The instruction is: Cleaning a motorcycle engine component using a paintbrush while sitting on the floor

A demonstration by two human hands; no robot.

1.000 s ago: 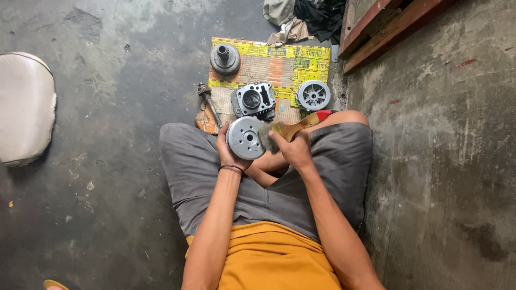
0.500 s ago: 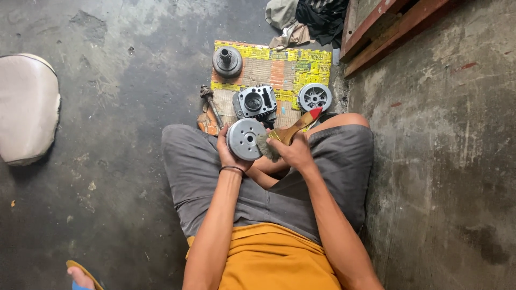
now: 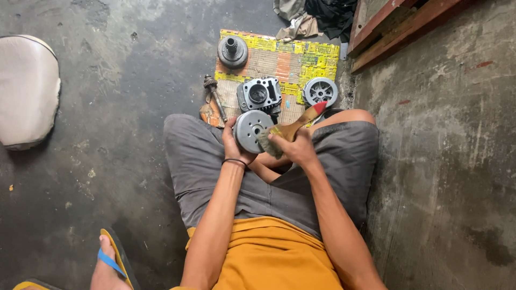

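Down at the bottom edge, a foot in a yellow sandal with a blue strap (image 3: pixel 110 263) sits on the stained concrete floor (image 3: pixel 107 177), just left of the seated person's orange shirt (image 3: pixel 269 258) and grey shorts (image 3: pixel 279 188). Moving up along the forearms, the left hand (image 3: pixel 235 147), a black band at its wrist, has its fingers curled around the lower left rim of a round grey metal disc (image 3: pixel 251 130), gripping it and holding it tilted up above the lap, right between the knees. The right hand (image 3: pixel 299 149) is clenched around the wooden handle of a paintbrush (image 3: pixel 287 131); the red tip of the handle points up and to the right, and the worn bristles press against the lower right face of the disc. Just beyond the hands, a flattened piece of yellow printed cardboard (image 3: pixel 279 56) lies on the floor carrying parts: a finned engine cylinder block (image 3: pixel 259 94) directly behind the disc, a spoked round metal housing (image 3: pixel 320 91) to its right, and a round plate with an upright centre shaft (image 3: pixel 233 52) at the far left corner. A geared shaft (image 3: pixel 214 96) lies along the cardboard's left edge. Farther out, crumpled rags (image 3: pixel 312 16) pile at the top, red-painted wooden boards (image 3: pixel 398 27) run across the upper right, and a pale cushioned seat (image 3: pixel 27 91) rests well off to the left.
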